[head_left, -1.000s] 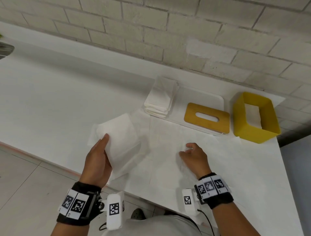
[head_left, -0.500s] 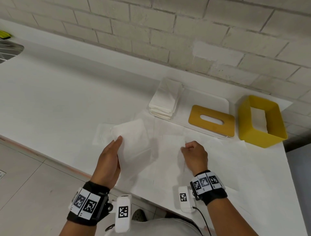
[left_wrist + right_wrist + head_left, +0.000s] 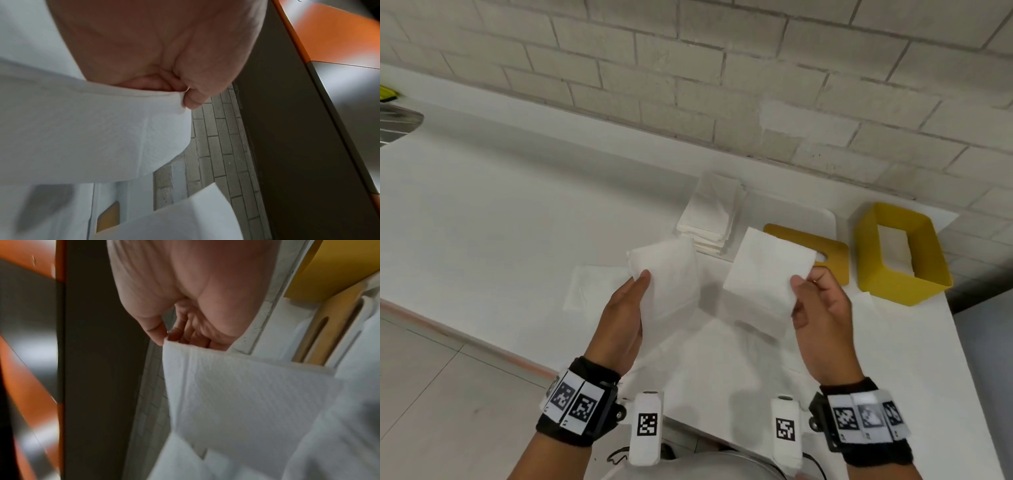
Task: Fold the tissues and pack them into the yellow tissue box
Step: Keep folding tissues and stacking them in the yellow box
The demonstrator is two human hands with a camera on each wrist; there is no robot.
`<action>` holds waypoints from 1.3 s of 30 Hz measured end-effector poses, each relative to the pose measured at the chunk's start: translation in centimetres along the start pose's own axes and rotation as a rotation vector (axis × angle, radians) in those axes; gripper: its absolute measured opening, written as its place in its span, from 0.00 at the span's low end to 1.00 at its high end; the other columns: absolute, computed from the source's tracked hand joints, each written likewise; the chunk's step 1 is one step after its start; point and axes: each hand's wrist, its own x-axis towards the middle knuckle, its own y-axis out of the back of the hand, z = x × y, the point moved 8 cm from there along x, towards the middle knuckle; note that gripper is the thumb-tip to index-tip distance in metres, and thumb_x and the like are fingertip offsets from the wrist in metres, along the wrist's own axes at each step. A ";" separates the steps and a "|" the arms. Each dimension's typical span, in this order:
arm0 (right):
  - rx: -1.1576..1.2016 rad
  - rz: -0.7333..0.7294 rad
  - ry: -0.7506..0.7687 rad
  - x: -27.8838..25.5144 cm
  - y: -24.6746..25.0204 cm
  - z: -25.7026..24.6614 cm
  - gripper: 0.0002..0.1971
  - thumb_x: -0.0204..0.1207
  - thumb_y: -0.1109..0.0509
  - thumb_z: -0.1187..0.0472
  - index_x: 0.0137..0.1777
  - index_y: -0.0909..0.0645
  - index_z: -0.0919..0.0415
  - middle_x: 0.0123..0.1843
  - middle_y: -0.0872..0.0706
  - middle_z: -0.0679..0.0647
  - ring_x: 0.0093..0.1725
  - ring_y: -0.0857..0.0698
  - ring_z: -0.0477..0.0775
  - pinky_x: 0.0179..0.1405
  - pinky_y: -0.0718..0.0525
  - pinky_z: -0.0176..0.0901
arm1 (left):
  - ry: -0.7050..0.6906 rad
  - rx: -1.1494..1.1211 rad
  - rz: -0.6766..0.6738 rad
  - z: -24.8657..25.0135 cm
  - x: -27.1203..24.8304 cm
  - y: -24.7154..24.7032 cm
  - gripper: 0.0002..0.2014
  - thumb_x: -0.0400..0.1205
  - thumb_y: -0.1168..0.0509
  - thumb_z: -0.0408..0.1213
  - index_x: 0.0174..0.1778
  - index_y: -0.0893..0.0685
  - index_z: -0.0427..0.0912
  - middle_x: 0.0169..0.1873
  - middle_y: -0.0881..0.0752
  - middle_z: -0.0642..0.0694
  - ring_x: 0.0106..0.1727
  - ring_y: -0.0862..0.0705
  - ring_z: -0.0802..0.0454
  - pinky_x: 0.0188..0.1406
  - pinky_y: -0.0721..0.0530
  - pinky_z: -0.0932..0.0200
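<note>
My left hand (image 3: 640,284) pinches the left flap of a white tissue (image 3: 667,274) and holds it up off the table. My right hand (image 3: 804,287) pinches the right flap (image 3: 763,274), also raised. The two flaps look like ends of one sheet that sags to the table between my hands. The left wrist view shows thumb and fingers (image 3: 191,97) nipping the tissue edge (image 3: 92,129). The right wrist view shows the same pinch (image 3: 164,335) on the tissue (image 3: 236,394). The open yellow tissue box (image 3: 866,260) stands at the far right with white tissue (image 3: 893,250) inside.
A stack of folded tissues (image 3: 712,219) and the yellow slotted lid (image 3: 832,263) lie on a white tray (image 3: 791,216) by the brick wall. Another flat tissue (image 3: 592,287) lies left of my left hand. The table's front edge (image 3: 482,339) runs close to my wrists.
My right hand has lifted its end of the tissue off the table. The left hand has carried its flap up and towards the middle.
</note>
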 end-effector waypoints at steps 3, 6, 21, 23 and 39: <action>0.298 -0.150 -0.036 -0.8 -1.6 -2.6 0.08 0.81 0.36 0.70 0.46 0.18 0.59 0.46 0.11 0.55 0.46 0.14 0.50 0.45 0.15 0.39 | 0.012 -0.027 -0.044 -0.1 0.2 -1.7 0.17 0.93 0.43 0.43 0.73 0.16 0.43 0.64 0.09 0.45 0.68 0.12 0.47 0.79 0.23 0.39; 0.036 -0.168 -0.026 -0.9 -2.4 -2.5 0.10 0.72 0.27 0.55 0.43 0.19 0.61 0.38 0.21 0.64 0.37 0.26 0.55 0.38 0.25 0.48 | 0.051 -0.042 -0.147 -0.6 -0.2 -4.2 0.18 0.92 0.43 0.43 0.74 0.16 0.42 0.66 0.10 0.43 0.69 0.12 0.46 0.80 0.24 0.39; -0.341 0.019 -0.009 0.0 -0.8 0.0 0.05 0.83 0.27 0.57 0.44 0.17 0.52 0.34 0.15 0.54 0.35 0.21 0.51 0.41 0.19 0.54 | 0.085 0.047 -0.429 -2.2 -1.1 -9.7 0.26 0.85 0.40 0.52 0.74 0.17 0.42 0.69 0.12 0.43 0.73 0.15 0.46 0.81 0.26 0.41; -0.352 0.009 -0.018 0.1 -0.8 0.2 0.05 0.83 0.27 0.56 0.44 0.17 0.52 0.37 0.13 0.57 0.36 0.19 0.51 0.42 0.18 0.56 | 0.081 0.094 -0.406 -2.3 -0.7 -9.5 0.24 0.85 0.38 0.49 0.73 0.15 0.41 0.68 0.11 0.42 0.71 0.13 0.45 0.80 0.24 0.39; -0.380 -0.319 -0.144 -1.1 -1.4 2.1 0.21 0.79 0.23 0.61 0.70 0.21 0.46 0.63 0.10 0.40 0.63 0.12 0.43 0.64 0.13 0.45 | 0.110 -0.225 -0.294 -2.5 0.6 -10.4 0.19 0.91 0.43 0.43 0.76 0.20 0.43 0.68 0.11 0.41 0.71 0.13 0.42 0.76 0.22 0.38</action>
